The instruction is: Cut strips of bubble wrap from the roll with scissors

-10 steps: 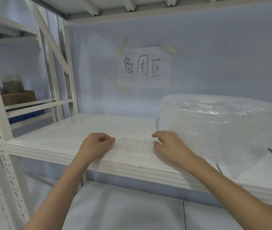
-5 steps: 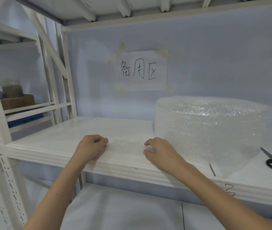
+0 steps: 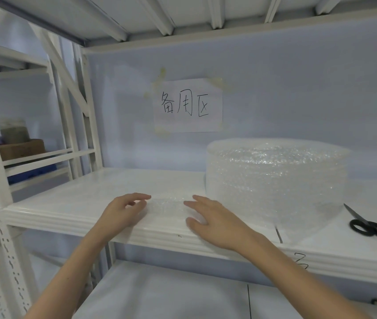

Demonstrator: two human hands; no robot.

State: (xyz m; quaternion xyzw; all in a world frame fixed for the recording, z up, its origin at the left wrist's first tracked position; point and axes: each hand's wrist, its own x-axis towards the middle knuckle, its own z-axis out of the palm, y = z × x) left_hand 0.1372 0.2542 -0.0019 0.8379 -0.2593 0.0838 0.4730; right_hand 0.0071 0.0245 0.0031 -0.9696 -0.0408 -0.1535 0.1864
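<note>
Your right hand (image 3: 215, 221) and left hand (image 3: 123, 214) rested with fingers spread on a flat bubble wrap strip (image 3: 168, 206) between them. Beyond your right hand stood the roll (image 3: 275, 178); the scissors (image 3: 366, 224) lay farther right, nearer that hand, blades pointing away.

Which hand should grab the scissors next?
Probably the right hand. The scissors lie on the shelf on the far right, beyond the bubble wrap roll. The left hand is farther away, at the left end of the small bubble wrap piece.
</note>
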